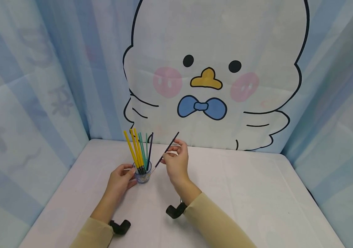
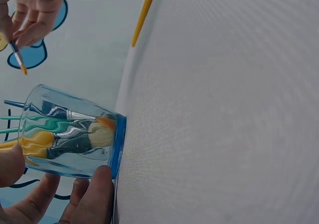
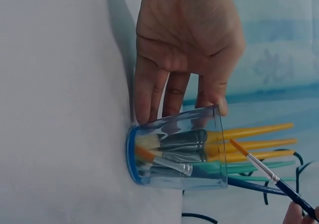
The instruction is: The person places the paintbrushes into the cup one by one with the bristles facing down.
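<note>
A clear plastic cup with a blue base point(image 1: 142, 178) stands upright on the table, holding several paintbrushes bristles down. Yellow-handled brushes point(image 1: 137, 151), green-handled ones point(image 1: 144, 148) and a dark blue one point(image 1: 150, 150) rise above its rim. My left hand point(image 1: 119, 179) grips the cup from the left; in the left wrist view its thumb lies near the rim and its fingers touch the wall. To the right, my right hand point(image 1: 177, 162) pinches a dark blue paintbrush point(image 1: 172, 140) by its handle, tilted bristles down. In the right wrist view its orange bristles point(image 3: 238, 147) are close to the rim.
A pale cloth covers the table point(image 1: 244, 193). Behind it hangs a curtain point(image 1: 213, 132) printed with a cartoon bird, and blue striped curtains point(image 1: 18, 103) stand at the sides. Black curved mounts point(image 1: 176, 210) sit at both wrists.
</note>
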`<state>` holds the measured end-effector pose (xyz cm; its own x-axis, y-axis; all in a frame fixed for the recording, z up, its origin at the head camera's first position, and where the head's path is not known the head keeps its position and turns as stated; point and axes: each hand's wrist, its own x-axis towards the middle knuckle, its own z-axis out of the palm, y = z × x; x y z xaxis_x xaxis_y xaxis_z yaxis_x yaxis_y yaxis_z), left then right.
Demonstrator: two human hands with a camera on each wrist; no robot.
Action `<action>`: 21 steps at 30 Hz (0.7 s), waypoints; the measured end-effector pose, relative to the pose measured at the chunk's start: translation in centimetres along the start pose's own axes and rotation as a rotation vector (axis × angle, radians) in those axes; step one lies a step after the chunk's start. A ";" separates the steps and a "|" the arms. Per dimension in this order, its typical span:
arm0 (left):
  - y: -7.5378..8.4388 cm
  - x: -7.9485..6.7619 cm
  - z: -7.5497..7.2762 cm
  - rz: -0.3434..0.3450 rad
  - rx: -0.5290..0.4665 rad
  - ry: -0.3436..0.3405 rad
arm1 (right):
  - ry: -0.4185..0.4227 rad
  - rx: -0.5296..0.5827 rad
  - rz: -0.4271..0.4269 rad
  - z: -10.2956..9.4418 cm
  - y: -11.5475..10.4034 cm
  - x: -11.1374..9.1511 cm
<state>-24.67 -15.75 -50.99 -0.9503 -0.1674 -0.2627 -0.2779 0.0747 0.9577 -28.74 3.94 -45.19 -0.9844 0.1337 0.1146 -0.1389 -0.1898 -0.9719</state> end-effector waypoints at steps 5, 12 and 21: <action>0.0 0.1 0.0 -0.007 0.008 0.000 | 0.008 0.026 -0.018 1.0 0.2 0.0; 0.0 0.1 -0.1 -0.002 0.006 -0.002 | 0.009 -0.020 -0.011 2.0 1.2 0.0; -0.2 0.2 -0.1 0.020 0.002 0.001 | -0.040 -0.161 -0.045 2.2 3.6 0.1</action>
<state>-24.76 -15.91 -51.23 -0.9555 -0.1664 -0.2436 -0.2593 0.0795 0.9625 -29.58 1.10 -48.17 -0.9815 0.0988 0.1641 -0.1674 -0.0257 -0.9856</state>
